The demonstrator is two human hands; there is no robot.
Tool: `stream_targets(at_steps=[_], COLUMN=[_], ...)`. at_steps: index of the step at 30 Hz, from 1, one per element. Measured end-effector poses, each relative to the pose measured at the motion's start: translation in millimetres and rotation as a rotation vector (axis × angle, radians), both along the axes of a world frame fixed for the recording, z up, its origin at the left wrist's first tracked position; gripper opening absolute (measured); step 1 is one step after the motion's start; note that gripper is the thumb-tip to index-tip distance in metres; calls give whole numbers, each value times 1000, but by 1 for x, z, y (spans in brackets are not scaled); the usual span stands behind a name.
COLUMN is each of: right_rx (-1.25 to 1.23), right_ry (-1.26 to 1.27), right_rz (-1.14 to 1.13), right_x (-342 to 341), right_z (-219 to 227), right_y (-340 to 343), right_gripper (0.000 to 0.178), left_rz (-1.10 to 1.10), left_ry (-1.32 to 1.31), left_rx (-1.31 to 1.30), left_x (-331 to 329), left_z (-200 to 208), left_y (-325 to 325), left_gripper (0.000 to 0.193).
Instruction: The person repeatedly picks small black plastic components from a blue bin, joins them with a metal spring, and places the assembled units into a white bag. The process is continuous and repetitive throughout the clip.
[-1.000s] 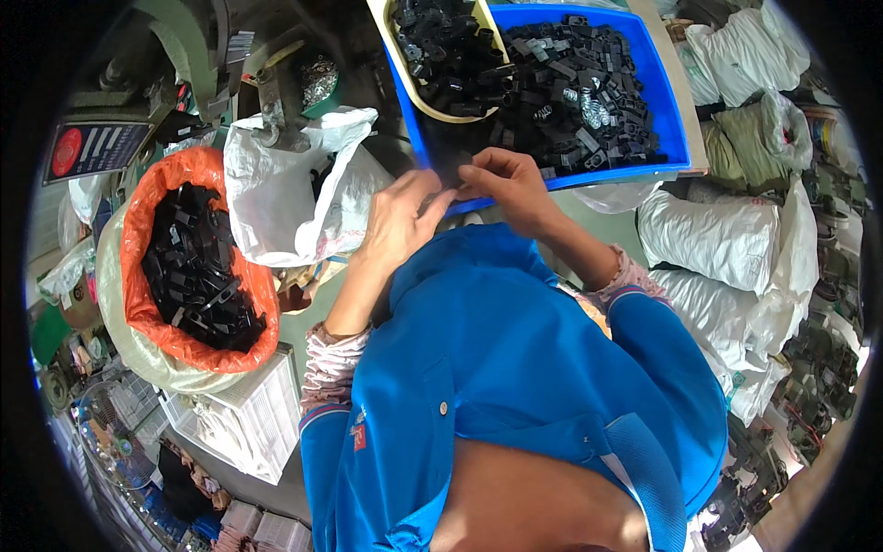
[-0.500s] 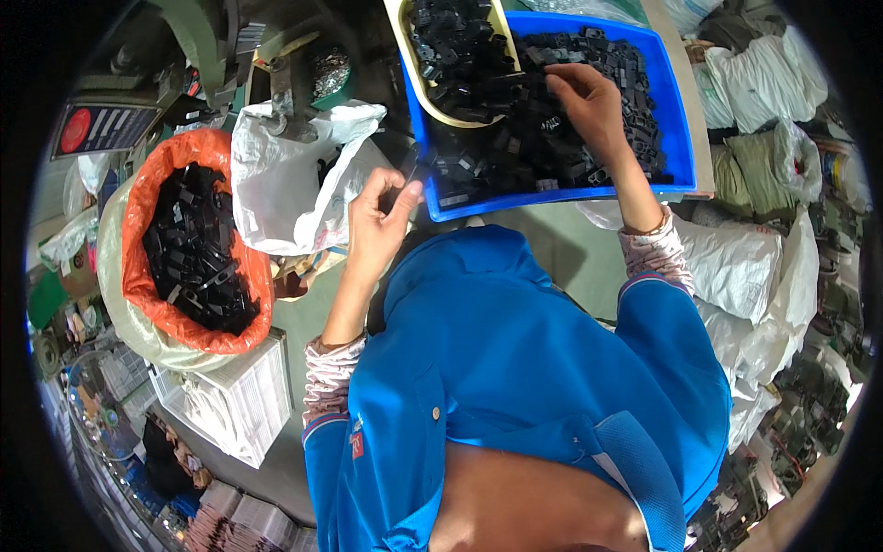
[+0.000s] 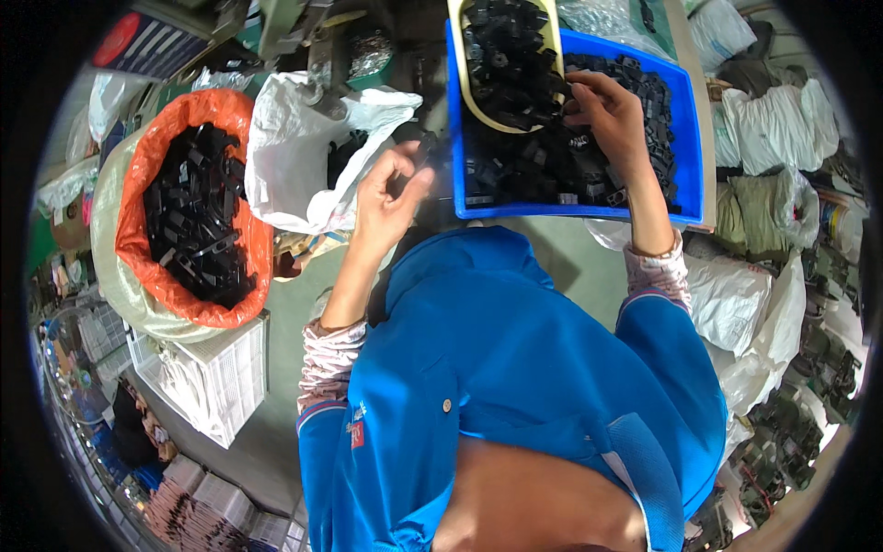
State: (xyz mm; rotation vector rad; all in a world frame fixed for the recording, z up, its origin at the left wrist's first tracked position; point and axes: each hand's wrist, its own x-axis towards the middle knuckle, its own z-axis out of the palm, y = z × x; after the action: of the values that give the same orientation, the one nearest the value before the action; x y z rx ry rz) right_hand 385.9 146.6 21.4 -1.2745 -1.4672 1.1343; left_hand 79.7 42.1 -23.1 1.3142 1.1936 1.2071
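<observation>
My left hand (image 3: pixel 391 198) is raised beside a white plastic bag, its thumb and fingers closed on a small black plastic part (image 3: pixel 427 145). My right hand (image 3: pixel 613 124) reaches over the blue bin (image 3: pixel 694 138), which holds many small black parts (image 3: pixel 648 92). Its fingertips pinch at the right rim of the cream tub (image 3: pixel 557 41), with a black part (image 3: pixel 557 99) seeming to sit between them. That tub rests on the bin's left side and holds larger black plastic parts (image 3: pixel 501 60). My fingers partly hide what each hand grips.
To the left, a sack lined with orange plastic (image 3: pixel 133 216) holds black parts, above a white crate (image 3: pixel 244 368). The white bag (image 3: pixel 290 156) stands open between sack and bin. A green container of small metal pieces (image 3: pixel 371 78) lies behind. Filled sacks (image 3: pixel 777 129) line the right.
The view has shifted, so the bin appears further right. My right hand has come in from above the bin's loose parts to the tub's rim. My left hand stays raised near the white bag.
</observation>
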Motion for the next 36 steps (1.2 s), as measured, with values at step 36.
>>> stream_targets(at_steps=[36], right_rx=[178], right_ry=[-39], right_rz=[377], right_x=[-270], right_z=[-6], right_y=[27], right_gripper=[27], left_rz=[-103], left_ry=[725], left_rx=[478], left_x=[-194], left_z=[49], left_y=[87], left_gripper=[46])
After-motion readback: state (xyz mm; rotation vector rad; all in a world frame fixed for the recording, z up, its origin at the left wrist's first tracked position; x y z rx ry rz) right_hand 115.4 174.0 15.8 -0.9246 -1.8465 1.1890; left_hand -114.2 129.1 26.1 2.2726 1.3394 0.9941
